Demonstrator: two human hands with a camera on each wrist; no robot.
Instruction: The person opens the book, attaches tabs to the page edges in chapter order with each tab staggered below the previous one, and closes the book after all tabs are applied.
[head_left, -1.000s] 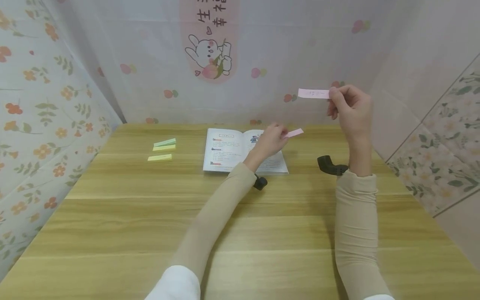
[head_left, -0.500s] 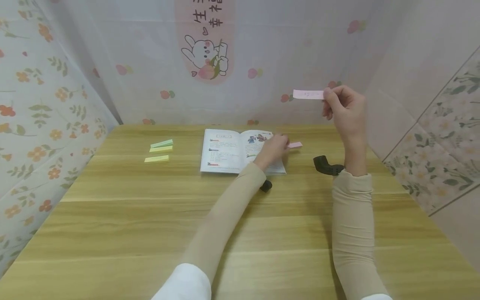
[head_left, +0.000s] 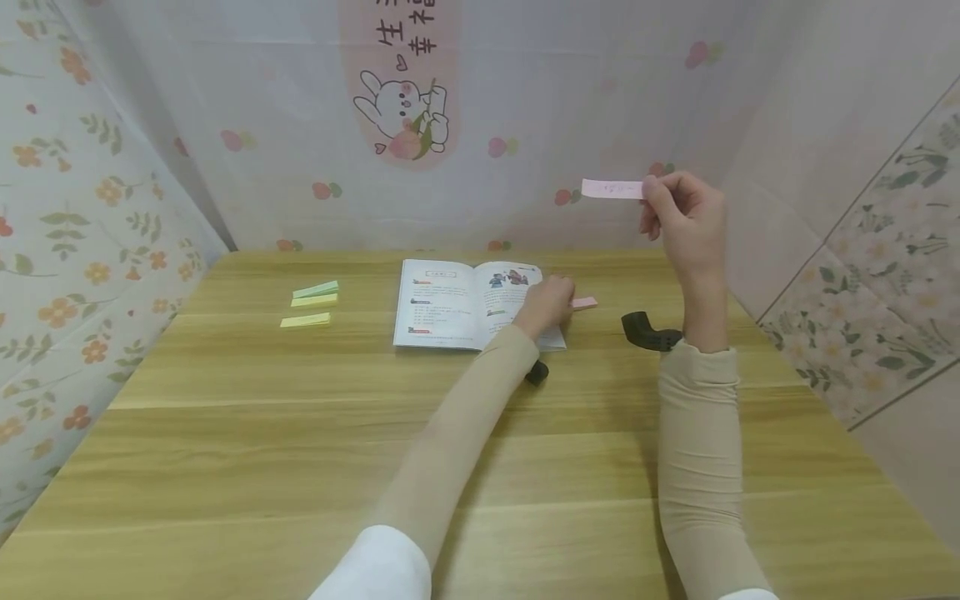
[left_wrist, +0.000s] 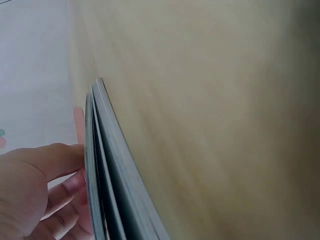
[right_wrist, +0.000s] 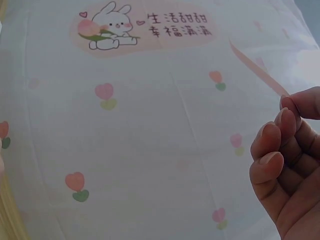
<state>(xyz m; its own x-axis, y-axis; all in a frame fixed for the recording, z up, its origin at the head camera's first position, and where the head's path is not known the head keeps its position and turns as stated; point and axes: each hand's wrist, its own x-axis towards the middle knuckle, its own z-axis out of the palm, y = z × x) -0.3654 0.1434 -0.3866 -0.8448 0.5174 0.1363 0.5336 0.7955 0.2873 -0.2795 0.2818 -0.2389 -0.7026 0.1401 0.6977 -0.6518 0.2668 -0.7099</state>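
Raised well above the table, my right hand (head_left: pixel 693 221) pinches a pink sticky note strip (head_left: pixel 611 189) by its end, between thumb and forefinger. Faint handwriting shows on the strip. In the right wrist view the strip (right_wrist: pixel 257 67) appears nearly edge-on. My left hand (head_left: pixel 546 302) is low at the right edge of an open book (head_left: pixel 435 308), covering part of the page. It holds a pink sticky note pad (head_left: pixel 585 303), whose end sticks out to the right. In the left wrist view, the thumb (left_wrist: pixel 65 159) lies against the pad beside the book's page edges (left_wrist: pixel 115 135); the book partly hides the fingers.
Left of the book lie a green sticky note pad (head_left: pixel 315 289), a yellow pad (head_left: pixel 315 301) partly against it, and another yellow pad (head_left: pixel 305 320) nearer. A patterned curtain (head_left: pixel 495 100) hangs behind the wooden table (head_left: pixel 247 467). Black wrist mounts (head_left: pixel 651 332) project from the wrists.
My left hand has come down and slightly right with the pink pad, which now sits lower by the book's right edge. The right hand keeps its raised strip, almost still. The view has shifted slightly.
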